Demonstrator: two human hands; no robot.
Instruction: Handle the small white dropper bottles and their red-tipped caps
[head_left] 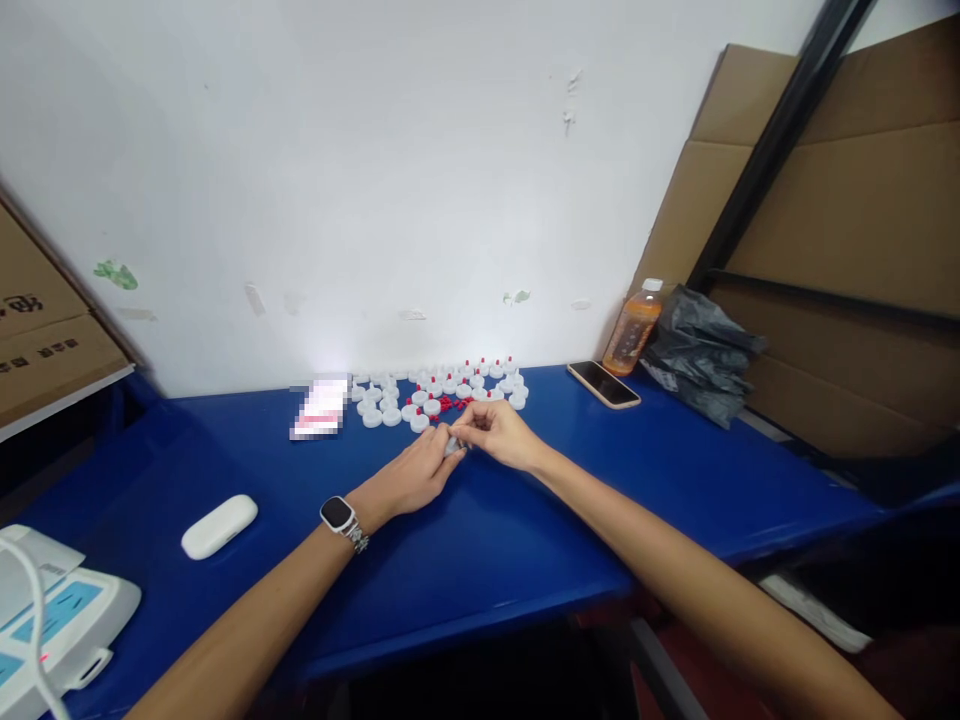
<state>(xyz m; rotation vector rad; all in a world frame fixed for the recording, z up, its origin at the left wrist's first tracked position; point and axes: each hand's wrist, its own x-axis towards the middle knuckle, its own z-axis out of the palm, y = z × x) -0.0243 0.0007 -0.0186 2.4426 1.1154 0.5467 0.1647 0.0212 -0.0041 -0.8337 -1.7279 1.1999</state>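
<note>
We find both hands meeting over the blue counter (525, 540), just in front of a spread of white caps (439, 390). The left hand (416, 472) has its grip pinched together on a small white cap (454, 447), which sits at the fingertips just above the counter surface. The right hand (499, 430) has its fingers curled in against the same piece from the other side; whether it grips the piece or something too small to make out, we cannot tell. The left wrist carries a watch (339, 515).

The white caps lie loose in rows against the wall, some topped with red tips, and small red pieces (448, 404) are scattered among them, near the hands.

Containers: an orange drink bottle (634, 332) stands tilted by the wall at the right, cap on, filled most of the way with orange liquid. Beside it sits a crumpled grey bag (701, 350); its contents are hidden. A phone (604, 384) lies flat between the bottle and the caps. A closed white case (219, 525) rests at the left, well apart from the hands. A white device (52, 620) sits at the near left corner.
</note>
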